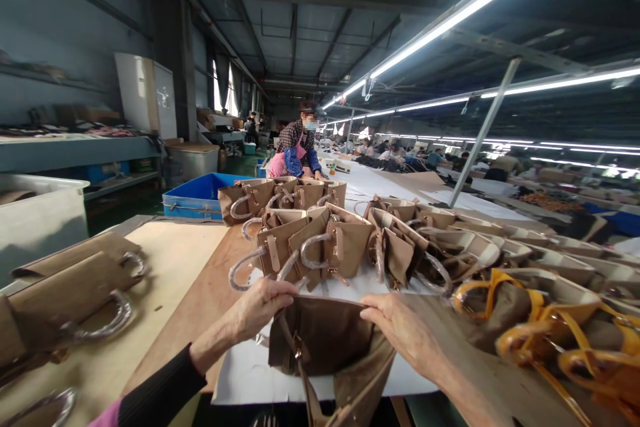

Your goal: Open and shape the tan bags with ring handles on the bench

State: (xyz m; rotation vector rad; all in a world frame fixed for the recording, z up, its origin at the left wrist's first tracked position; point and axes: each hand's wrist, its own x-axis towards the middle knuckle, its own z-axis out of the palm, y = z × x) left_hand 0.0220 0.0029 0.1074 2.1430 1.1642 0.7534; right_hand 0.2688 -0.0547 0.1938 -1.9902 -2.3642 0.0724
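A brown handbag (327,337) stands at the table's near edge, its strap and a metal clasp hanging on the side toward me. My left hand (267,307) pinches the left end of its top edge between thumb and fingers. At the right end of that same edge, my right hand (393,317) grips the rim. The bag's lower part runs out of the bottom of the view. White paper (240,380) lies beneath it. Just beyond stand several tan handbags (345,247) with plastic-wrapped handles.
Finished-looking tan bags (65,287) lie on the left board. Bags with yellow handles (525,307) crowd the right side. A blue bin (200,193) and a pale tub (40,227) stand left. A co-worker (297,147) leans over the table's far end. A metal post (485,130) rises at right.
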